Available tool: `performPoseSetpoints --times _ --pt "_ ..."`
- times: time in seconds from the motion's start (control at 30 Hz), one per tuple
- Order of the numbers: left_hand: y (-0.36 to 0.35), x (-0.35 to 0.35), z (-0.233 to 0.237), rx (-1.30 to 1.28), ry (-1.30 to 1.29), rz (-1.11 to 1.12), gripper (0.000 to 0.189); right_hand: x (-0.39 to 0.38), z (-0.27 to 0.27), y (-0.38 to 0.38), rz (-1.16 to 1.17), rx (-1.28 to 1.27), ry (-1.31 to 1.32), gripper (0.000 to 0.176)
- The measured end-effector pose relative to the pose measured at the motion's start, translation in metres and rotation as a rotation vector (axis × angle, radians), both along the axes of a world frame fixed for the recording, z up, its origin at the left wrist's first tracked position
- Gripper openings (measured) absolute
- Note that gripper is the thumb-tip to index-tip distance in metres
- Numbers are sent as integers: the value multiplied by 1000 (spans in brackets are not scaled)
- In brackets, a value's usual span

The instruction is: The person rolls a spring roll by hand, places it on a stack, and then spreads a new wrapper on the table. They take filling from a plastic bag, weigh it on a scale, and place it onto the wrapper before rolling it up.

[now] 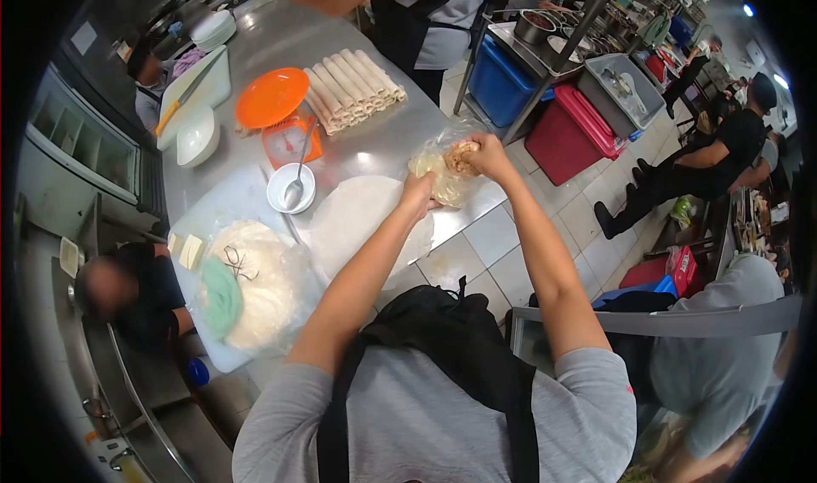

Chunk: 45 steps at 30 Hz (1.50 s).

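A clear plastic bag (449, 192) with brown, crumbly filling (460, 157) is at the table's right edge. My left hand (419, 195) is closed on the near left side of the bag. At the bag's mouth, my right hand (488, 158) has its fingers closed around a clump of the filling. Just left of my left hand, round pale wrapper sheets (353, 219) lie flat on the steel table. Beyond them, rolled wrappers (353, 90) are stacked in a pile. A small white bowl (279, 195) with a metal spoon (294, 192) in it stands to the left.
An orange plate (271, 96) sits on an orange scale (294, 145). Plastic-covered dough (259, 283) and a green cloth (221, 289) lie on a white board (204, 219). A knife (183, 98) rests on another board. A person in an apron (421, 23) stands across the table (281, 32).
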<state>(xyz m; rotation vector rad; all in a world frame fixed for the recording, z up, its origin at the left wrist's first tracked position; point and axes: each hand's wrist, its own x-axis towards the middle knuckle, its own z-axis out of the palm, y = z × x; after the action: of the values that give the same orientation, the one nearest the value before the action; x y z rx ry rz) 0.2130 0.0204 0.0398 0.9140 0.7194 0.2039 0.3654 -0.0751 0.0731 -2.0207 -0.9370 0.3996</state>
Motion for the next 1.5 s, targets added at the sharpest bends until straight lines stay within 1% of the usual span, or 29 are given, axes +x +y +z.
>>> performPoseSetpoints --times 0.03,0.07,0.13,0.17,0.2,0.23,0.27,0.3,0.33,0.37,0.4,0.47,0.53,0.6,0.67,0.7,0.77,0.83,0.9,0.93,1.0,1.03,1.1,1.23,1.3,1.33,1.4,1.43,1.5 --pt "0 1 2 4 12 12 38 3 -3 -2 3 5 135 36" --pt "-1 0 3 7 26 24 38 4 -8 -5 4 4 134 36" --pt "1 0 -1 29 32 7 39 6 -16 -10 64 98 335 54" --pt "2 -2 -3 53 38 -14 39 8 -19 -12 67 97 335 54" --pt "5 -2 -11 53 38 -12 39 9 -17 -14 56 15 298 56" --pt "7 -3 -19 75 8 -33 45 9 -13 -16 45 -67 260 58" --pt "10 -5 -27 97 -22 -53 50 11 -7 -19 49 -68 258 58" --pt "9 -13 -19 98 -23 -48 50 9 5 -23 7 4 481 54" --pt "3 -29 -2 196 55 -30 52 7 16 -26 -35 76 706 50" --pt "0 -44 12 295 134 -10 54 7 23 -31 -7 166 845 44" --pt "1 -60 17 294 135 0 54 11 22 -35 3 162 845 44" --pt "9 -101 21 325 -8 -78 49 18 14 -38 91 429 1167 39" --pt "14 -140 29 259 -68 -73 44 7 28 -32 116 443 1216 34" --pt "14 -178 32 263 -82 26 42 4 32 -12 253 553 1387 31" --pt "13 -211 34 282 -88 134 39 -8 56 36 463 554 1409 33" --pt "12 -226 36 324 -87 206 38 -25 76 66 477 559 1357 34" --pt "13 -252 37 381 -78 297 37 -59 110 135 618 543 1162 41" --pt "16 -274 31 501 -37 426 29 -85 131 198 750 372 995 42" --pt "16 -298 26 542 -1 495 29 -122 149 245 674 228 512 34" --pt "15 -310 25 567 31 545 29 -131 150 274 691 246 513 34" --pt "5 -332 30 554 25 604 28 -141 125 331 650 160 -404 26" --pt "-2 -341 33 515 15 653 28 -144 116 343 655 175 -408 26" --pt "-16 -359 39 509 43 719 27 -147 103 360 654 94 -758 26" --pt "-37 -393 31 475 75 864 25 -151 99 359 704 113 -925 27" --pt "-44 -405 28 466 77 901 25 -149 109 360 821 -94 -925 29" --pt "-48 -409 28 472 76 924 24 -149 112 361 834 -101 -922 29" --pt "-51 -413 30 454 101 938 24 -145 118 358 664 -178 -288 25" --pt "-52 -415 29 471 104 945 25 -144 126 349 669 -189 -285 25" --pt "-52 -416 29 489 113 960 24 -140 142 331 634 103 -322 24"
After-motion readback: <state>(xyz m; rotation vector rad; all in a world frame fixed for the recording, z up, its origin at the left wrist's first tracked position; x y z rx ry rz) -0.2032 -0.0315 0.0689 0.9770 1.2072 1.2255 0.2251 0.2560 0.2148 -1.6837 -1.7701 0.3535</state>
